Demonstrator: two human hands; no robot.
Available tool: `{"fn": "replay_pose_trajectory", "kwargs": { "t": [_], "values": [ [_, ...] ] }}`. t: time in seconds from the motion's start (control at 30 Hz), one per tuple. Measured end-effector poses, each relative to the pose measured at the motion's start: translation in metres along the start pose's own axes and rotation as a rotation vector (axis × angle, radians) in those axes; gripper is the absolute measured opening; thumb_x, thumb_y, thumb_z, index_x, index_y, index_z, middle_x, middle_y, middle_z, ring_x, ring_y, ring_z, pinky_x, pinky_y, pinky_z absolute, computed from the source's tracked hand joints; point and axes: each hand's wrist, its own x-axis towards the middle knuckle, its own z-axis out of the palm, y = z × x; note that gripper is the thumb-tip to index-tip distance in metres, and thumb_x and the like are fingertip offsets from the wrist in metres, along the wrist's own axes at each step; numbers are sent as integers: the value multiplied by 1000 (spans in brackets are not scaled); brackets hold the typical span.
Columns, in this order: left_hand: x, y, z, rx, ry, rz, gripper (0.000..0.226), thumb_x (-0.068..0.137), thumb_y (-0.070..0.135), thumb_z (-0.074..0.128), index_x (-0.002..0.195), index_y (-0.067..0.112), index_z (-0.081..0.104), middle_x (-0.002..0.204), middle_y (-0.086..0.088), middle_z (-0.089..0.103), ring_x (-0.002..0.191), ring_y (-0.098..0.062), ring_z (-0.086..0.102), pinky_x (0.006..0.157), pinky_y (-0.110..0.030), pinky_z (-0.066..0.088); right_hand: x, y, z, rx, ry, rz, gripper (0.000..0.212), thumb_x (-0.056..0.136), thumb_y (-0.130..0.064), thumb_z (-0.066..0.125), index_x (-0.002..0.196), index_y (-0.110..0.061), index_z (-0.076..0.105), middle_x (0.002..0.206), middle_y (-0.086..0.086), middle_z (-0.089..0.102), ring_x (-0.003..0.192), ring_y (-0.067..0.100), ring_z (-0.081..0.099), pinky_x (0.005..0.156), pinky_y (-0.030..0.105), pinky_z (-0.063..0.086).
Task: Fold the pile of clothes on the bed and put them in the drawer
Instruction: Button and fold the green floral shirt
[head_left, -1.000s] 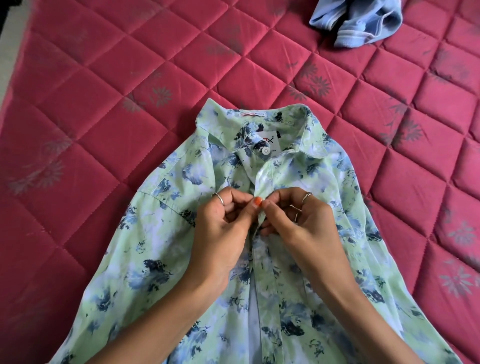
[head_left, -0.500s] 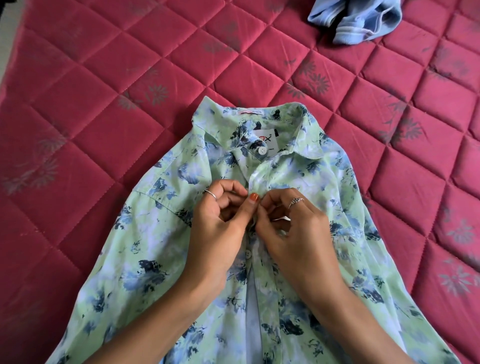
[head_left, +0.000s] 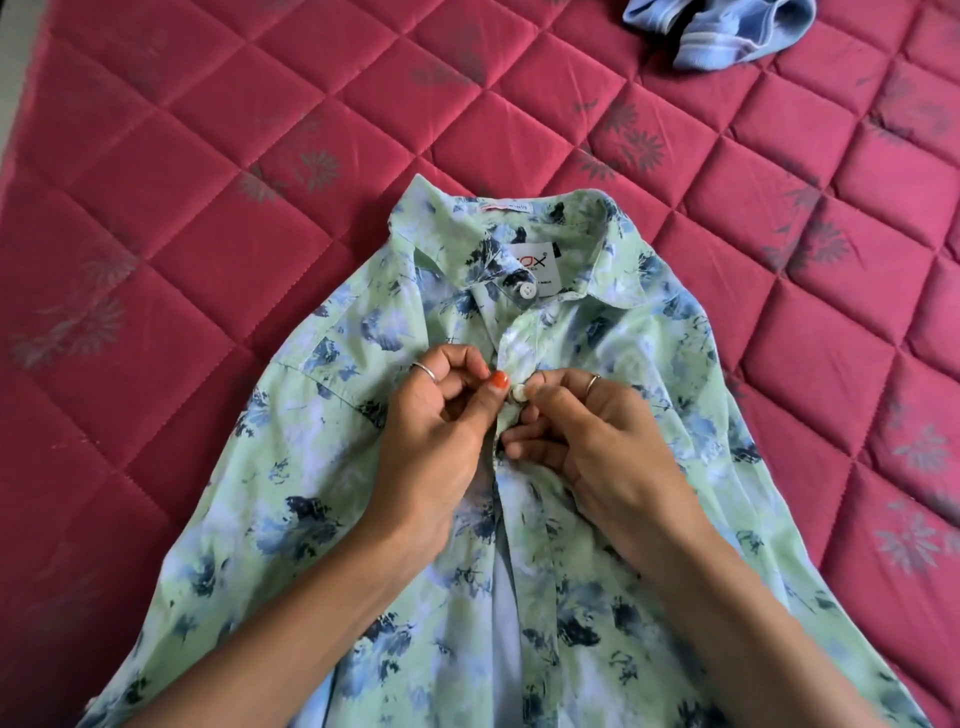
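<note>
A pale green shirt (head_left: 311, 467) with blue flower print lies front up on the bed, collar away from me. Its top collar button (head_left: 527, 290) sits free near the label. My left hand (head_left: 436, 436) pinches the left edge of the placket just below the collar. My right hand (head_left: 597, 447) pinches the right edge, with a small white button (head_left: 518, 393) showing between my two thumbs. Lower down the shirt front gapes open along the middle.
The shirt rests on a pink quilted bed cover (head_left: 208, 182) with grey flower marks. A crumpled light blue garment (head_left: 722, 26) lies at the far right edge of the bed. The bed's left edge runs along the frame's left side.
Both hands stayed at the second button. The button has come into sight between my thumbs, where before the fingers hid it. The view shifted slightly.
</note>
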Motion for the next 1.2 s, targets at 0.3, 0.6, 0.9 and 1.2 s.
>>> {"fn": "replay_pose_trajectory", "kwargs": {
  "t": [0.3,0.6,0.9,1.2],
  "values": [
    [0,2,-1,94,-28,5,12,91,8,62,86,18,56,72,6,65,72,-10,55,80,-35,45,-6,-5,-10,-272,62,-158,12,93,-12,61,86,-8,51,63,4,62,54,17,63,54,28,56],
    [-27,25,-15,457,-181,-9,20,100,11,45,112,23,56,99,7,69,86,-3,63,81,-16,44,-61,5,0,-1405,19,-276,40,89,-42,62,114,-13,50,111,2,48,100,25,56,84,36,47],
    [-75,-1,-25,1224,-150,347,28,94,21,52,121,18,58,109,-3,62,108,-22,51,93,-32,40,-58,56,11,-1534,344,-405,21,85,-14,54,95,3,60,97,20,52,88,41,54,77,46,48],
    [-78,4,-14,1320,-37,325,32,96,14,49,126,17,58,118,-2,57,113,-23,48,94,-34,41,-64,51,24,-1605,364,-384,10,72,-1,68,81,0,66,82,17,58,68,37,61,50,35,47]
  ]
}}
